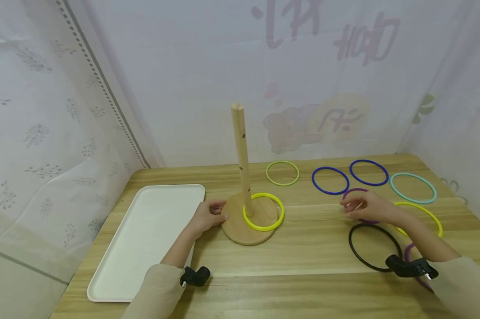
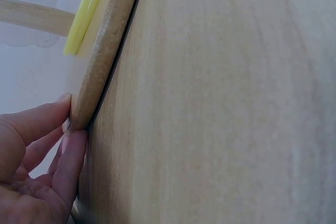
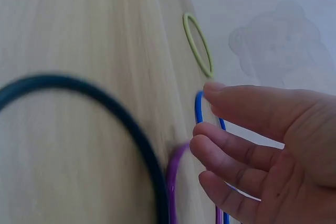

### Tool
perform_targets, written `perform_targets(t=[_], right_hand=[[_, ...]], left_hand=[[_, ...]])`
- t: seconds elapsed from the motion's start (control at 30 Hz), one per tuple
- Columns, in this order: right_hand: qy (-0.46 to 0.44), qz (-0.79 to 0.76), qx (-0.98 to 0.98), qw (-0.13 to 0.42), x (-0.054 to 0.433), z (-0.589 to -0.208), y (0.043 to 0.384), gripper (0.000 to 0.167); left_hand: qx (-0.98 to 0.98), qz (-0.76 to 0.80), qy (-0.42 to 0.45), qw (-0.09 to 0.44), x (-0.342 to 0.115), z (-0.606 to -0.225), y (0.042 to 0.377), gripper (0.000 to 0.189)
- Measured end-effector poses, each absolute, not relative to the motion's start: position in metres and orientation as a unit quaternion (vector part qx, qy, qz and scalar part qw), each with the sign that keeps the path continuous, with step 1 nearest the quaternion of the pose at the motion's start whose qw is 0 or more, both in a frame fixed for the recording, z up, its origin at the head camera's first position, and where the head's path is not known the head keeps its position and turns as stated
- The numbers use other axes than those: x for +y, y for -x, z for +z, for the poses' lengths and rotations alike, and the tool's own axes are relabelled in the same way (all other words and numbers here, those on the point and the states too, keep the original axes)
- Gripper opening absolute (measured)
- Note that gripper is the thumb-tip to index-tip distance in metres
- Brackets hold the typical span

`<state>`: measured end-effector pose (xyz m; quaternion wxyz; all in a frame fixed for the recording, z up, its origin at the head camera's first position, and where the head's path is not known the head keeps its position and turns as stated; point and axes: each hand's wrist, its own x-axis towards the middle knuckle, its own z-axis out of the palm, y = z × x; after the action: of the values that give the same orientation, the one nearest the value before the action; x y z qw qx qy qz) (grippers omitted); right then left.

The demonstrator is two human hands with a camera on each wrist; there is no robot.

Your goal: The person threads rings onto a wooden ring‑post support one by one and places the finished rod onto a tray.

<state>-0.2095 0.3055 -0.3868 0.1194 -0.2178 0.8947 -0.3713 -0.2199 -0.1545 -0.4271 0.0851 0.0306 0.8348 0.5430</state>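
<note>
The left grip (image 1: 207,217) holds the rim of the round wooden base (image 1: 248,235) on the desk (image 1: 303,257), thumb above and fingers at the side; a yellow ring (image 1: 282,213) lies on that base, around the foot of the upright post (image 1: 241,155); the right grip (image 1: 365,206) — empty, thumb and fingers loosely parted — hovers over a purple ring (image 1: 355,189), apparently without touching, though the hand hides part of it; the black ring (image 1: 367,224) lies just nearer the person; the white tray (image 1: 144,239) sits left of the base.
</note>
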Motion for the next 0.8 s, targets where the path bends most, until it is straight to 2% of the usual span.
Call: perform_targets(t=[0.2, 0.47, 0.63, 0.8], right_hand=[[0.212, -0.355, 0.903, 0.120, 0.332, -0.389, 0.188, 0.036], [0.187, -0.274, 0.942, 0.053, 0.354, -0.392, 0.169, 0.029], [0.195, -0.291, 0.937, 0.014, 0.363, -0.403, 0.164, 0.019], [0.183, -0.292, 0.939, -0.014, 0.365, -0.407, 0.160, 0.018]], left_hand=[[0.828, 0.552, -0.028, 0.095, -0.155, -0.425, 0.219, 0.047], [0.826, 0.555, -0.023, 0.097, -0.155, -0.426, 0.220, 0.047], [0.829, 0.550, -0.023, 0.098, -0.155, -0.426, 0.219, 0.047], [0.833, 0.545, -0.022, 0.095, -0.154, -0.427, 0.219, 0.046]])
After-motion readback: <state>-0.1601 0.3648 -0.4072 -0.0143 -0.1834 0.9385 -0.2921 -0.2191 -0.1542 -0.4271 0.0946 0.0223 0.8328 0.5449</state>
